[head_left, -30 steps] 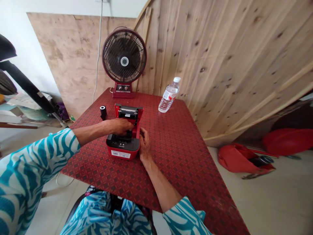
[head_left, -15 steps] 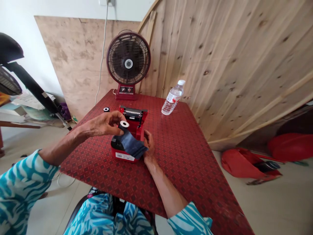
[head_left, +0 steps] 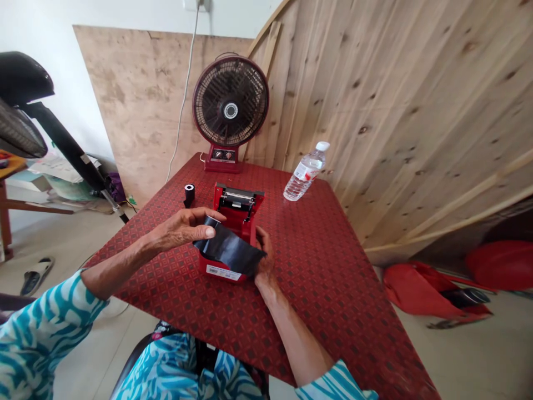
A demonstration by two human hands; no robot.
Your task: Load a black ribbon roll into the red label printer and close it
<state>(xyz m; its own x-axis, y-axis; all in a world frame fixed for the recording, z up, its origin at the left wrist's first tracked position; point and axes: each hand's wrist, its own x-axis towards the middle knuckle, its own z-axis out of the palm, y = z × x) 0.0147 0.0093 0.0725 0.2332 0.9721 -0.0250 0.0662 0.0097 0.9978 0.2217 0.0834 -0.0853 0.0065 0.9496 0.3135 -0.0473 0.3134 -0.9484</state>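
A red and black label printer [head_left: 220, 270] stands on the table with its lid raised at the back. My left hand [head_left: 183, 229] is closed around a roll of black ribbon [head_left: 213, 219] above the printer's front left, thumb over the near side. From this roll a wide sheet of dark ribbon film [head_left: 237, 253] slants down to the right across the printer's opening and covers much of it. My right hand [head_left: 265, 261] is curled against the printer's right side, beside the film's far end. Whether those fingers also pinch the film is hidden.
Another black ribbon roll [head_left: 189, 194] stands upright at the back left of the red patterned table [head_left: 316, 289]. Behind the printer is a red fan [head_left: 230, 111], and a water bottle [head_left: 306, 173] stands to the right. Wooden panels [head_left: 375, 100] rise behind the table.
The roll in my left hand has tipped, so its white end is now barely seen. The film has spread wider and flatter across the printer. The view has swung slightly left.
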